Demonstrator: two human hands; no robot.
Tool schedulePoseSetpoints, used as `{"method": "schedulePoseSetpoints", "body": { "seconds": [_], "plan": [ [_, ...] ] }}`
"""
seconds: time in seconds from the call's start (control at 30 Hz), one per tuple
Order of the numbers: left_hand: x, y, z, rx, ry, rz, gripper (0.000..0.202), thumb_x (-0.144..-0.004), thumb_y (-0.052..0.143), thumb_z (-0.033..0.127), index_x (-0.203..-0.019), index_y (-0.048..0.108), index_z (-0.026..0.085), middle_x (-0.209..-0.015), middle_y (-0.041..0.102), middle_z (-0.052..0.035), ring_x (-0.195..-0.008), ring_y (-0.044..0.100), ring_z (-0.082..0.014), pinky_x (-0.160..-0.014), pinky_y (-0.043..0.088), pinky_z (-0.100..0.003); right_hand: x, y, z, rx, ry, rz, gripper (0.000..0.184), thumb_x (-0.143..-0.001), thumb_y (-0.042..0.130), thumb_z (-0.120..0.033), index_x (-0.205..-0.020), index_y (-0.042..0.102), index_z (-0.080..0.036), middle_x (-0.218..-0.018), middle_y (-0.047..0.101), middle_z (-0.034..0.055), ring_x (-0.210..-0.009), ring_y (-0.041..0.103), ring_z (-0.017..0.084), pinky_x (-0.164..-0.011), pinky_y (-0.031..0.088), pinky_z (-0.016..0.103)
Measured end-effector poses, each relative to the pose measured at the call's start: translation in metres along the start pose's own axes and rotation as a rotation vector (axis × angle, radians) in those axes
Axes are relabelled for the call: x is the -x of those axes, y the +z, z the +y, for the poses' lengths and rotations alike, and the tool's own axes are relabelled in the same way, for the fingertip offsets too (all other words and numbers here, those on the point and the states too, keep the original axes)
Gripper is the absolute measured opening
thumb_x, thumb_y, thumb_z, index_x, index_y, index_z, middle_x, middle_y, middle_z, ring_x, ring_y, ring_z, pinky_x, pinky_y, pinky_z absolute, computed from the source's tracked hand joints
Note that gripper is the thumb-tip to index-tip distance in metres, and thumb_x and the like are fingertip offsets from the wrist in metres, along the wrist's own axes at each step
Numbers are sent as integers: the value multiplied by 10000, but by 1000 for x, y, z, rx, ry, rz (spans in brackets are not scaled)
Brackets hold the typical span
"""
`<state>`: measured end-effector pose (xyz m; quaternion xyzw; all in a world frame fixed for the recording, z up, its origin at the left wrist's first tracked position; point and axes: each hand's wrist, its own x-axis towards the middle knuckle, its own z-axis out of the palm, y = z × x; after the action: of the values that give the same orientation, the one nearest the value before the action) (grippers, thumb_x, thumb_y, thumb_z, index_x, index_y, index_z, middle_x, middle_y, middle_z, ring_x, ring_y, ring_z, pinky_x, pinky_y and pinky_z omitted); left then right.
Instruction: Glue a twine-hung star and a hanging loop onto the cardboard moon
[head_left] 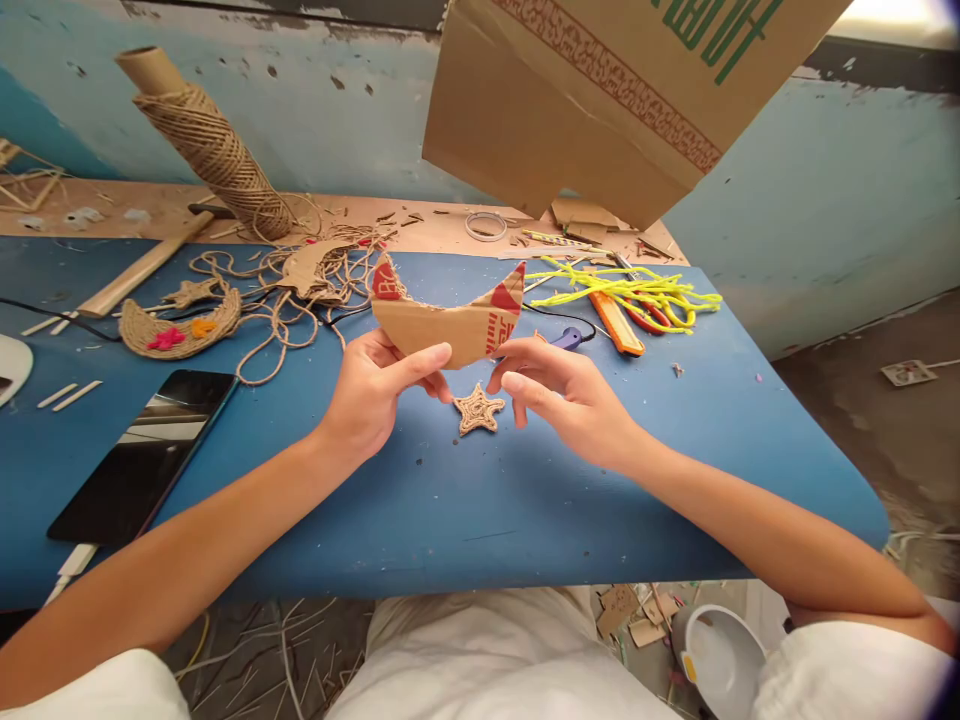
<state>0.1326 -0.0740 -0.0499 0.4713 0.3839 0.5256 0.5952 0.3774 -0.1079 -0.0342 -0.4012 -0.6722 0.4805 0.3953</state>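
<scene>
Both my hands hold up a crescent-shaped piece of brown cardboard (448, 316) with red print at its two tips, a little above the blue table (420, 500). My left hand (373, 388) grips its lower left edge, thumb across the front. My right hand (559, 385) pinches its lower right edge, the other fingers stretched out. Just below the cardboard, between my hands, a small star wound from jute cord (478, 409) lies on the table.
A dark tablet (146, 452) lies at the left. Behind it are a jute-covered crescent with coloured stars (180, 325), loose cord (300, 300) and a cone of twine (210, 145). Yellow pipe cleaners (637, 290) and an orange cutter (615, 322) lie at the right. A cardboard box (600, 90) hangs above.
</scene>
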Motion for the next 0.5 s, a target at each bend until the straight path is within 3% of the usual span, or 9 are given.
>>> {"method": "schedulePoseSetpoints", "body": {
  "seconds": [0.17,0.33,0.43,0.5],
  "plan": [
    [5,6,0,-5,-7,-61,400,-644,1156,369,-843,871,173,-784,832,-28,-503,723,-159,-502,617,-280,0,8,4,-254,80,5,498,-985,931,-673,-951,773,-202,-831,795,7,-547,624,104,-531,538,272],
    [4,5,-1,-29,-9,-51,370,-659,1143,344,-838,869,171,-791,825,-24,-502,712,-156,-494,606,-283,2,13,1,-278,84,45,448,-975,951,-605,-855,819,-194,-721,779,4,-509,626,105,-506,507,262],
    [2,2,-1,-48,3,30,415,-659,1139,413,-873,871,179,-805,808,-24,-540,701,-154,-492,575,-291,-2,-12,-2,-217,31,148,430,-958,947,-584,-801,815,-207,-664,752,0,-482,625,123,-493,473,280],
    [0,0,-1,-63,9,76,446,-673,1126,469,-904,870,187,-831,806,-27,-552,681,-143,-512,556,-300,-6,-53,-10,-105,5,241,446,-950,934,-621,-810,806,-217,-659,741,6,-508,630,142,-506,475,294]
  ]
}}
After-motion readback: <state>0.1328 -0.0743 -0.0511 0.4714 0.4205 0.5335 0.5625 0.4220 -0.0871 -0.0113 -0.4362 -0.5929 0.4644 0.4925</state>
